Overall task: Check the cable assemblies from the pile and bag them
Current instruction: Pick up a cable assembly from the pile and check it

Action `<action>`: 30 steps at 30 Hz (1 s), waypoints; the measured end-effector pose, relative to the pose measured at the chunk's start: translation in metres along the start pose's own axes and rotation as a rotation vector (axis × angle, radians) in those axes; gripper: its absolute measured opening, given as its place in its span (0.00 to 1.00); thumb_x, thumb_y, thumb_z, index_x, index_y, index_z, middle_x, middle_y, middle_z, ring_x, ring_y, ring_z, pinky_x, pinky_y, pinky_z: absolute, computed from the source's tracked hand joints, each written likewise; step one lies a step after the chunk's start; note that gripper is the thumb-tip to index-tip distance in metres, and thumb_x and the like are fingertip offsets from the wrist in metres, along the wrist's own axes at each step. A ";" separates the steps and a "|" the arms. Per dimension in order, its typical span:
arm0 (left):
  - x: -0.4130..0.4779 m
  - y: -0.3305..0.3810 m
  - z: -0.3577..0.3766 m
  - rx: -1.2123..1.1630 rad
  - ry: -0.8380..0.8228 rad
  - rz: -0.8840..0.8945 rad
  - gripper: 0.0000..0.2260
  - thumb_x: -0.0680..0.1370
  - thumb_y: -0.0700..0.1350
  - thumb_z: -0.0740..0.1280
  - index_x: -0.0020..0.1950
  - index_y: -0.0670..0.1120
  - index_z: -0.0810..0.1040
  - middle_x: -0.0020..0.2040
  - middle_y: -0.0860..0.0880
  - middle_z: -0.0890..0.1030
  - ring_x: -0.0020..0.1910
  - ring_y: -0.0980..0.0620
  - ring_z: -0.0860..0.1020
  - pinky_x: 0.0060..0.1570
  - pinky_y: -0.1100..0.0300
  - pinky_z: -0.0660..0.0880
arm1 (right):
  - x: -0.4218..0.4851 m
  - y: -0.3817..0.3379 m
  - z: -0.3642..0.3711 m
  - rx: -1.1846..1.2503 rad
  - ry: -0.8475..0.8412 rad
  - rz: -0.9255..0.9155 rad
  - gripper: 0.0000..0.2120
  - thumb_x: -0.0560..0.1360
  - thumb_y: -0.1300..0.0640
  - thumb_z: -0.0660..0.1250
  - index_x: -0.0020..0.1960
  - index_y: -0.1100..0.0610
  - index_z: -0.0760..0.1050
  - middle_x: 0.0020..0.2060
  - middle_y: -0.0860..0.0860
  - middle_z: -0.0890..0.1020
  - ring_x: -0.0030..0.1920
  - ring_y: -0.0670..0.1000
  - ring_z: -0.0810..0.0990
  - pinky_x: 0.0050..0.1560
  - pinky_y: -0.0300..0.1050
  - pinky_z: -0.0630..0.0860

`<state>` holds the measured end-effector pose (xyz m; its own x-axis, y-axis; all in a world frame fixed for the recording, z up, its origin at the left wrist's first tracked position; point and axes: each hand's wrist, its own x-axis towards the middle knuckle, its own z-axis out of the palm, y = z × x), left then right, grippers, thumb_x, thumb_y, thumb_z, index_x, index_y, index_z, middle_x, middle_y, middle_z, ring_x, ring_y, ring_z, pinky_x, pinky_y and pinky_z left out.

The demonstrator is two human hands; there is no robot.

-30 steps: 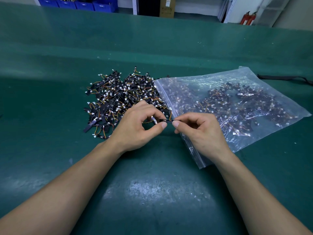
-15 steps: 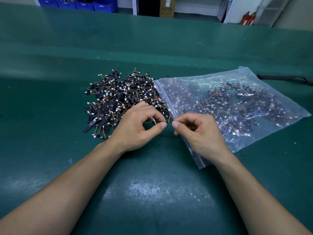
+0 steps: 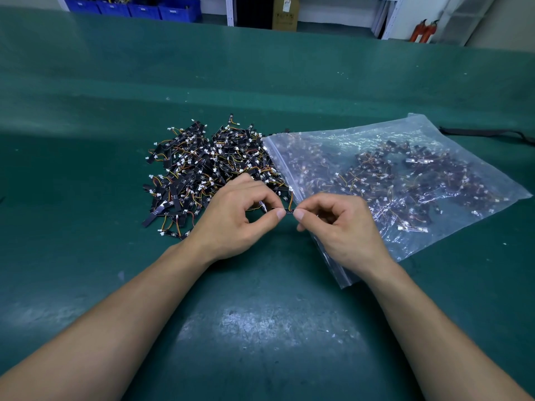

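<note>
One cable assembly point(image 3: 289, 210) is stretched between my two hands, just above the green tabletop point(image 3: 260, 328). My left hand point(image 3: 231, 215) pinches its wired end between thumb and curled forefinger, and a bit of orange wire shows inside the curl of my fingers. My right hand point(image 3: 341, 227) pinches the other end of the short black strip, thumb tip facing thumb tip, with only a small piece of the strip showing between them.

Behind my left hand lies the pile point(image 3: 208, 169) of loose assemblies: black strips, yellow and orange wires, small white connectors. Right beside it, touching its right edge, lies the clear zip bag point(image 3: 405, 175), flat on the tabletop with many assemblies already inside. My right wrist rests over the bag's near corner.

At the far right edge a black strap point(image 3: 486, 131) lies on the tabletop. Beyond the tabletop stand blue bins point(image 3: 139, 8), a cardboard box point(image 3: 285, 13) and red fire extinguishers point(image 3: 422, 31).
</note>
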<state>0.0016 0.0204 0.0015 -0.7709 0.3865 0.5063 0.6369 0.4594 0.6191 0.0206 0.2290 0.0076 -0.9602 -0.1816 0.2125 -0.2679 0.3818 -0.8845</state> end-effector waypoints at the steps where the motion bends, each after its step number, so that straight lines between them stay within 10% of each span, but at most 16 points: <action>1: 0.000 0.000 0.000 -0.012 0.000 -0.014 0.07 0.77 0.48 0.69 0.44 0.45 0.82 0.42 0.56 0.82 0.45 0.49 0.75 0.47 0.52 0.73 | 0.000 0.000 0.000 -0.004 0.005 -0.002 0.08 0.77 0.59 0.74 0.40 0.50 0.83 0.31 0.45 0.83 0.28 0.45 0.72 0.31 0.37 0.69; 30: 0.001 0.001 -0.001 -0.014 0.007 0.001 0.09 0.78 0.47 0.67 0.41 0.44 0.81 0.39 0.53 0.81 0.43 0.49 0.75 0.46 0.52 0.73 | -0.002 -0.006 0.000 -0.009 0.024 0.004 0.08 0.76 0.58 0.73 0.40 0.49 0.83 0.32 0.46 0.83 0.28 0.47 0.71 0.31 0.38 0.68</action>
<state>0.0016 0.0206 0.0030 -0.7702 0.3811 0.5113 0.6377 0.4479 0.6267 0.0242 0.2266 0.0125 -0.9628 -0.1582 0.2189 -0.2646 0.3906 -0.8817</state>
